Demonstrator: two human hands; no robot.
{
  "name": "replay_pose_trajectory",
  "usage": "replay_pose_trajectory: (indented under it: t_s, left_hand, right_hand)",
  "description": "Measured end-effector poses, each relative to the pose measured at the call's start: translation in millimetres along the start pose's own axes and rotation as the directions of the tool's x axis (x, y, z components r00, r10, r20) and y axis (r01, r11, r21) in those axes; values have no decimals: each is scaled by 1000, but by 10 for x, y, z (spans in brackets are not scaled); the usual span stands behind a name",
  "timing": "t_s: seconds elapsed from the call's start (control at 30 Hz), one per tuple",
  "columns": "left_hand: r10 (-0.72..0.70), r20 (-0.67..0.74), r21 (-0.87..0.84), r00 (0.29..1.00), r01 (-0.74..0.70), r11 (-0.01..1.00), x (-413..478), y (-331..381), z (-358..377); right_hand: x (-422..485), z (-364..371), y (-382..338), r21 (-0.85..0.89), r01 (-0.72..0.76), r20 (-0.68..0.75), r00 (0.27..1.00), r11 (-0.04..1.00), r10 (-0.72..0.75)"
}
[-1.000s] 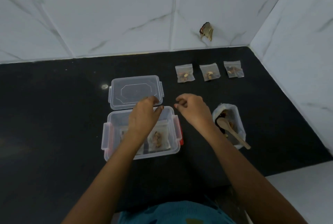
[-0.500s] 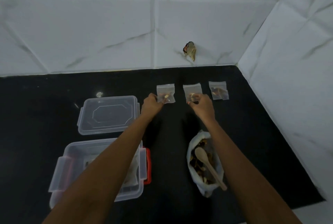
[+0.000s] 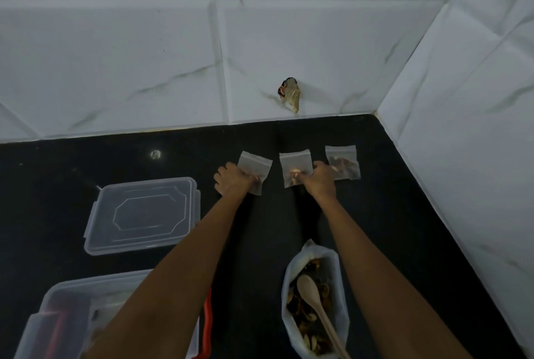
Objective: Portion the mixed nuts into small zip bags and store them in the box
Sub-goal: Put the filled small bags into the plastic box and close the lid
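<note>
A black polished stone countertop spreads beneath the grip of the left hand and the right hand; just beyond the grip it meets the back wall, laid in large white tiles with faint grey-green marble veins and bevelled seams; right of the grip, a side wall of the same tiles closes the corner; above the grip, low on the back wall, sits a ragged brown and dark patch, chip or stuck scrap I cannot tell; left of the grip a small bright glint lies on the stone; the light is dim and even.

Both curled: left hand, right hand.
</note>
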State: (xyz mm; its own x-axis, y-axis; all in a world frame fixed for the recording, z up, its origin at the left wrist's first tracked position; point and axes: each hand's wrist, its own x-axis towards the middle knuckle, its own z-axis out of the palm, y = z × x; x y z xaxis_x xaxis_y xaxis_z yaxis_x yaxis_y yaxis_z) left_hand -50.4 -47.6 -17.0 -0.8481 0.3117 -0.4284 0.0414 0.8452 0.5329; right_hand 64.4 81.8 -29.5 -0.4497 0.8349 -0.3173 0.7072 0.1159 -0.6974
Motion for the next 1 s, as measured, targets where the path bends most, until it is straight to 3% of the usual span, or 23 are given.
replay_pose_trajectory:
  t_s: [0.2,0.37,0.5,0.77,1.0]
  left_hand:
    - [76,85,-185,994,-59,981,124,-73,0]
    - [98,146,-454,984,-21,891,9,-95,-145]
    - [132,145,-539,981,-33,841,-226,-93,-393]
    - [244,121,-582,962,-130,802,-932,-422,-1015]
    - [158,156,-681,975,-10,732,-1541,-1136,-1388]
  right_hand:
    - [39,29,4,109,-57,50,997,992,51]
    - [-117,-33,-73,389,-123,95,991,913,93]
    - [-435,-136,-191,500,-130,161,985,856,56]
    - [-1352,-254,-409,587,-134,269,963,798,-36]
    - [-2189,-129,-558,535,-95,328,939,839,-102]
